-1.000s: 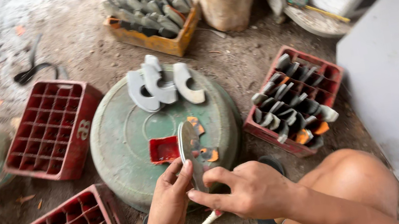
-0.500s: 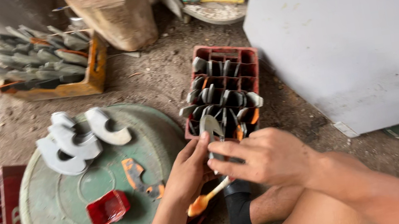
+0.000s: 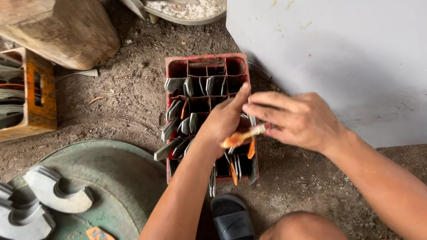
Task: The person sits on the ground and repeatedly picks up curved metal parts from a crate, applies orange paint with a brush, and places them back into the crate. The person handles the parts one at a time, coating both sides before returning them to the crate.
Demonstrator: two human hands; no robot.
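Hands: left hand [image 3: 223,119] and right hand [image 3: 297,120] meet over the red crate [image 3: 236,63], fingers closed together on a small orange-smeared tool [image 3: 244,134].
Crate: stands on the dirt floor, its cells stuffed with grey metal blades [image 3: 175,84].
Nearby: green round lid [image 3: 120,173] bearing grey curved pieces [image 3: 57,189]; orange crate [image 3: 40,100] farther left.

A bare dirt floor [image 3: 126,102] carries everything, with a red divided crate [image 3: 212,115] standing on it at the centre. Left of the crate lies a round green lid [image 3: 120,176], farther up-left an orange crate [image 3: 39,95] and a wooden log [image 3: 50,28]. Just below the red crate lies a black sandal [image 3: 233,227], and right of it stands a grey panel [image 3: 360,41].
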